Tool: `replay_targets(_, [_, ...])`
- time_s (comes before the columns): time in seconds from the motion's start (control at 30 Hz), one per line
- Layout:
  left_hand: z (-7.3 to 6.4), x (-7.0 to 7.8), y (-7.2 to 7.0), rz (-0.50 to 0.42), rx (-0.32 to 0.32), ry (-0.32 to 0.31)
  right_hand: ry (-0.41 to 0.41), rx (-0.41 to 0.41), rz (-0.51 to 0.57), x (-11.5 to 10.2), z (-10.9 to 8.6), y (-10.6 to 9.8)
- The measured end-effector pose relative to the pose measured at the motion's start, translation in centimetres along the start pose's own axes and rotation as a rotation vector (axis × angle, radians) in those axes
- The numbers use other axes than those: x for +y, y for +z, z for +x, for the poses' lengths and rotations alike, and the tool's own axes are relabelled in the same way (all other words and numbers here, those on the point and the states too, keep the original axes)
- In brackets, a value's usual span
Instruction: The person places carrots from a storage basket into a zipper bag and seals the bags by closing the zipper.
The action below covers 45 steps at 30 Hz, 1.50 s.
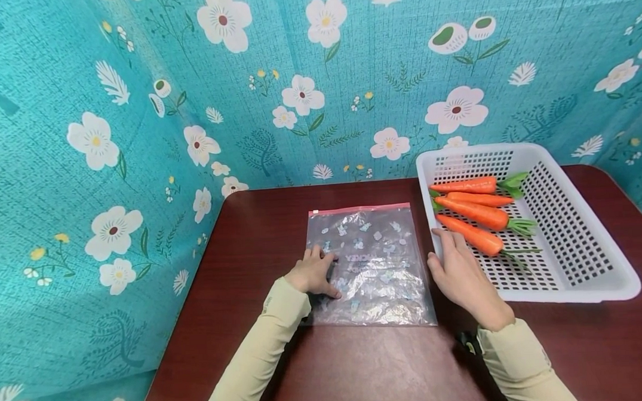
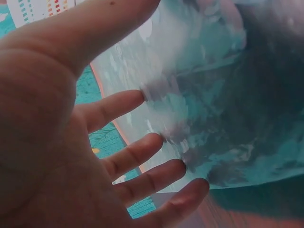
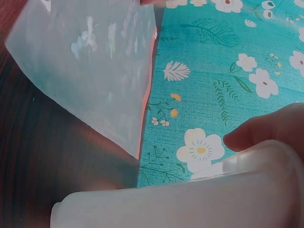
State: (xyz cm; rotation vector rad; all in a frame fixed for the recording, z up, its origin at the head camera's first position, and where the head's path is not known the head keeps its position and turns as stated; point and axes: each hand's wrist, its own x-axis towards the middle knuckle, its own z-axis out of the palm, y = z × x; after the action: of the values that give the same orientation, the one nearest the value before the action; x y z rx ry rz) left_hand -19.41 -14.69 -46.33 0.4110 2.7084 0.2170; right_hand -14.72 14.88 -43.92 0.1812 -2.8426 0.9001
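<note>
A clear zip bag (image 1: 377,264) with a red zip edge and small printed figures lies flat on the table. My left hand (image 1: 314,272) rests on its left side, fingers spread. In the left wrist view, the fingertips (image 2: 153,140) touch the plastic. The white basket (image 1: 574,213) holds several orange carrots (image 1: 474,215) with green tops in its left part. My right hand (image 1: 461,278) holds the basket's left rim, thumb outside and fingers over the edge. In the right wrist view, the basket wall (image 3: 190,209) hides most of that hand; one digit shows beyond it.
The dark red-brown table (image 1: 258,239) carries the bag in the middle and the basket at the right. A teal flowered cloth (image 1: 275,136) hangs behind the table and along its left side. A small dark object (image 1: 469,342) shows by the right sleeve.
</note>
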Motion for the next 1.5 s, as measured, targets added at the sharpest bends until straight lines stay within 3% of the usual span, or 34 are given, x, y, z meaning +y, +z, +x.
replay_targets(0.33, [-0.2,0.5,-0.2,0.022,-0.023,0.002,0.011,0.000,0.000,0.1,0.0,-0.1])
replay_targets(0.53, [0.4,0.2,-0.5,0.021,-0.027,0.020,0.008,0.001,0.001,0.2,-0.1,0.0])
replay_targets(0.77, [2.0,-0.8,-1.3,-0.021,0.064,0.044,0.011,-0.009,0.002,0.2,-0.1,0.1])
replay_targets(1.1, [4.9,-2.1,-1.1,-0.028,0.256,-0.071,0.023,-0.029,-0.020,0.0,-0.1,0.2])
replay_targets(1.3, [5.9,-2.5,-0.8,-0.052,0.267,-0.087,0.011,-0.013,-0.018,0.2,-0.1,0.2])
replay_targets(1.5, [6.5,-3.0,-0.9,-0.090,0.233,-0.072,0.006,-0.010,-0.019,0.3,-0.1,0.2])
